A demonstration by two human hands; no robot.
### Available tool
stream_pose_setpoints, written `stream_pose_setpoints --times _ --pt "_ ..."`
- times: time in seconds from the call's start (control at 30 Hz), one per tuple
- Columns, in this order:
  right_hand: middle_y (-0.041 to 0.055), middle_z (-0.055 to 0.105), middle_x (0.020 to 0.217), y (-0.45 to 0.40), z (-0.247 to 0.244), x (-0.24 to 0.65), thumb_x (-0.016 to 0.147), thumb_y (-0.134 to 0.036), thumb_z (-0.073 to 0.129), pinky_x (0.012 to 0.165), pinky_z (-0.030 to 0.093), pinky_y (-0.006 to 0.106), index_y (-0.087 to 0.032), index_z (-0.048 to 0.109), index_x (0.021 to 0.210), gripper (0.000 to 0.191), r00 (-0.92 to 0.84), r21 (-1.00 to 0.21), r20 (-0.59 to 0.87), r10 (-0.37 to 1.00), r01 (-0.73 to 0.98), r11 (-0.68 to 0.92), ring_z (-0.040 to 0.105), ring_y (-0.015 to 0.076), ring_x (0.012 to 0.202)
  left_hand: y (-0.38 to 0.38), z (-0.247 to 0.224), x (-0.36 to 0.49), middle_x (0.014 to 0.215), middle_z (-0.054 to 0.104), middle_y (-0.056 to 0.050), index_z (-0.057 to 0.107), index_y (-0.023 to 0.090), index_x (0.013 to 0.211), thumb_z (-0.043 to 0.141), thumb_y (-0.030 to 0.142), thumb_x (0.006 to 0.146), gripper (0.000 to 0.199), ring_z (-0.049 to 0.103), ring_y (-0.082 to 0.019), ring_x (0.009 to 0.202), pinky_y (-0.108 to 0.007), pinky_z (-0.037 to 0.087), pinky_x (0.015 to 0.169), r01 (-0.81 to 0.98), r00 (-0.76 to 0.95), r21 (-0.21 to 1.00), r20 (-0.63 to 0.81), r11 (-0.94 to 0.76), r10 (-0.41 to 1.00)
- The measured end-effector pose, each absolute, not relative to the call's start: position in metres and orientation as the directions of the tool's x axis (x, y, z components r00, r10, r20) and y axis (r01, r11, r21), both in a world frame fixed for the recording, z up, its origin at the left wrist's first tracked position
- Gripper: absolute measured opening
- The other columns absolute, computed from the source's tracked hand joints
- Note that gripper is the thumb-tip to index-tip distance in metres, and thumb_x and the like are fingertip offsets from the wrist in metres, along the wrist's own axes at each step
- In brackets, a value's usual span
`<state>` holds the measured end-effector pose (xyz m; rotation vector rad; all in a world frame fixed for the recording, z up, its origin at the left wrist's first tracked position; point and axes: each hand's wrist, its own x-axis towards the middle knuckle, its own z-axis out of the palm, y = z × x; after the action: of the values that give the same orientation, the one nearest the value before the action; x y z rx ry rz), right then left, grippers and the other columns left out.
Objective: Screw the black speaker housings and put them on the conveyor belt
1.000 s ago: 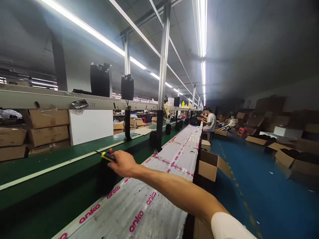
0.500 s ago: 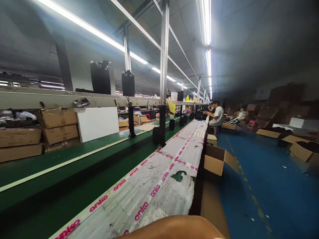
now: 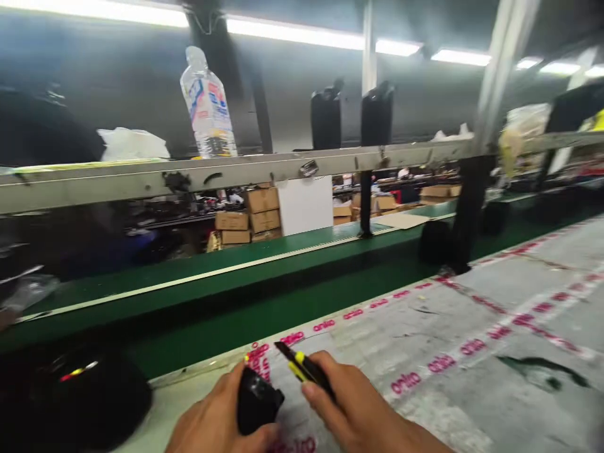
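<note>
Toward the far edge of the counter [image 3: 377, 352]: left hand [image 3: 212, 415] is gripping a black part [image 3: 257, 402], seemingly steadying it.
Right hand [image 3: 352, 396]: is clutching a cutter [image 3: 311, 371] blade-forward, presumably for safety.

From far off, I can see two bare hands, a left hand [image 3: 210, 412] and a right hand [image 3: 352, 402]. Each one has a thumb and fingers, and the backs of both are bare. The right thumb [image 3: 323, 406] looks short and round at the end. Behind the right hand I see a bit of bare arm [image 3: 408, 437]. It all looks a little fuzzy to me, so I can't tell small marks or lines.
</note>
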<state>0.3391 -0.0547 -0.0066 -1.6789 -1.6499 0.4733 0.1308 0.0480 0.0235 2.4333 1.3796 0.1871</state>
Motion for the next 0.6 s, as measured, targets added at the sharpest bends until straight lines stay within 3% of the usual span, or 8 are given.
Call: stream_pose_setpoints --times 0.13,0.27,0.43,0.6 --pt "0.0077 0.07 0.083 -0.057 -0.023 0.326 0.097 -0.034 0.035 0.065 0.043 0.035 -0.02 0.052 0.112 0.026 0.054 -0.632 0.147 0.988 0.773 0.052 0.067 0.0268 0.077 0.031 0.034 0.14 0.127 0.066 -0.014 0.045 0.02 0.142 0.059 0.04 0.077 0.069 0.065 -0.035 0.112 -0.042 0.048 0.093 0.864 0.475 0.251 -0.118 -0.436 0.872" --pt "0.0092 0.074 0.084 -0.055 -0.036 0.313 0.095 -0.029 0.04 0.054 0.036 0.033 -0.019 0.052 0.114 0.025 0.0 -0.535 0.116 0.993 0.843 0.062 0.071 0.0306 0.072 0.028 0.037 0.145 0.127 0.065 -0.016 0.039 0.017 0.145 0.057 0.042 0.077 0.075 0.066 -0.034 0.109 -0.039 0.047 0.089 0.878 0.466 0.201 -0.147 -0.434 0.873" --pt "0.0056 0.073 0.076 -0.054 -0.053 0.309 0.096 -0.028 0.044 0.046 0.025 0.032 -0.021 0.054 0.11 0.019 -0.064 -0.38 0.18 0.982 0.916 0.129 0.071 0.0296 0.061 0.039 0.034 0.133 0.119 0.07 -0.009 0.045 0.025 0.138 0.06 0.042 0.078 0.065 0.066 -0.03 0.105 -0.034 0.045 0.085 0.835 0.52 0.29 -0.137 -0.467 0.843" --pt "0.0032 0.073 0.075 -0.056 -0.056 0.311 0.098 -0.029 0.045 0.046 0.023 0.032 -0.023 0.054 0.107 0.014 -0.086 -0.343 0.185 0.979 0.928 0.146 0.071 0.0291 0.061 0.051 0.03 0.123 0.103 0.072 -0.002 0.058 0.028 0.112 0.062 0.042 0.078 0.037 0.066 -0.026 0.093 -0.032 0.043 0.08 0.786 0.57 0.372 -0.129 -0.493 0.811"
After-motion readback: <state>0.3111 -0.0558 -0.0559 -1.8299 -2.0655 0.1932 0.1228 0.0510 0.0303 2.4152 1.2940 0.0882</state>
